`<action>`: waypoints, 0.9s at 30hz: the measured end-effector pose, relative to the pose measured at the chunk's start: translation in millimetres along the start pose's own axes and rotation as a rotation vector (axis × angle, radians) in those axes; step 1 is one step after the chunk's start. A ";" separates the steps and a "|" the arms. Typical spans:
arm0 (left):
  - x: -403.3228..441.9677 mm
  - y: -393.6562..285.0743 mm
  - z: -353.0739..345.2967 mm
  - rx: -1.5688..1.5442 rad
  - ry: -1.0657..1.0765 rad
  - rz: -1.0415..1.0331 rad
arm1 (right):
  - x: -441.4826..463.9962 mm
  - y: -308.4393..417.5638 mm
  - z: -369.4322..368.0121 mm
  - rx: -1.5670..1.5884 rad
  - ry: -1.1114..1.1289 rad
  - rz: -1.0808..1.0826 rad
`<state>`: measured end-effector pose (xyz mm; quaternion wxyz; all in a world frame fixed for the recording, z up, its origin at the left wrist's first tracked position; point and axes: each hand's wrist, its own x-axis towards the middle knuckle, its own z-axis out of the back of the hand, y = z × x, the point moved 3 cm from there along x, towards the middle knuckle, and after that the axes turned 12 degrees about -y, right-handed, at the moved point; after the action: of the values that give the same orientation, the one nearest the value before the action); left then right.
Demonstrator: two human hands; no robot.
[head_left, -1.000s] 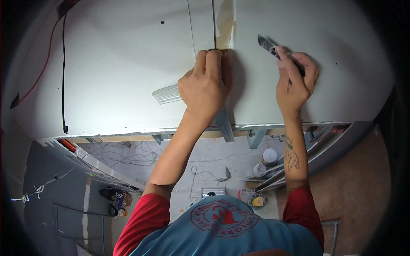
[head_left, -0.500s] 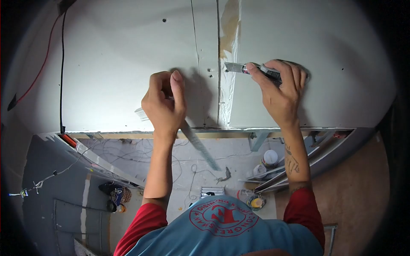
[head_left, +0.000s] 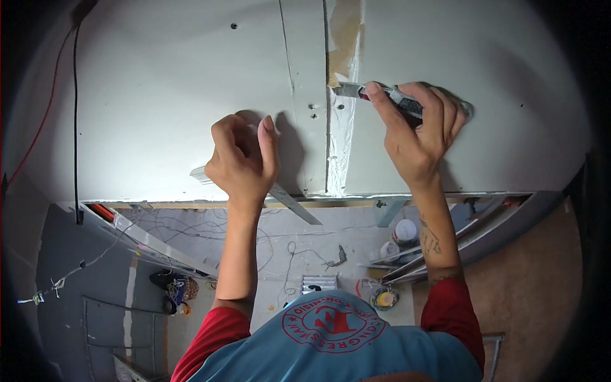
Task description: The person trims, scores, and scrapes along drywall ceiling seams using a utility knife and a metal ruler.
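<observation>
My right hand (head_left: 420, 130) is closed round a utility knife (head_left: 407, 99), its blade pointing left. The blade tip rests on or just over the panel seam (head_left: 338, 143), where white filler meets a bare brown patch (head_left: 344, 38). Left of the seam, my left hand (head_left: 244, 156) has curled fingers and a raised thumb. A long flat grey strip (head_left: 294, 207) passes behind that hand and sticks out on both sides, apparently gripped in it. The fingers' hold on it is partly hidden.
White panels (head_left: 159, 95) with screw holes spread before me, ending at a lower edge. A black cable (head_left: 76, 127) and a red wire (head_left: 48, 121) hang at left. Below are a floor with loose cords, a white bucket (head_left: 405, 230) and a corded tool (head_left: 337, 258).
The knife blade has shifted slightly up along the seam. My left hand has moved a little down, and the strip it holds has swung to a flatter angle.
</observation>
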<state>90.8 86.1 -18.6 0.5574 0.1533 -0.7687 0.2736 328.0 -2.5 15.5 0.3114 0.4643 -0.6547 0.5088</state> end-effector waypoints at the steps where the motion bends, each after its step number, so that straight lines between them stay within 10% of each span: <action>1: -0.4 -1.9 -0.3 0.007 -0.005 -0.019 | 1.3 0.1 -3.6 -0.014 -0.025 -0.027; 12: 0.3 5.8 0.3 -0.013 -0.039 -0.033 | 22.3 -22.5 -8.0 0.067 -0.207 -0.155; 27: 0.7 2.3 1.5 0.055 0.012 -0.069 | -4.1 8.5 25.0 0.118 0.273 -0.062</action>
<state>88.2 87.1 -18.9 0.5667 0.1934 -0.7518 0.2760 323.3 -24.8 1.5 0.3851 0.4283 -0.5607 0.5949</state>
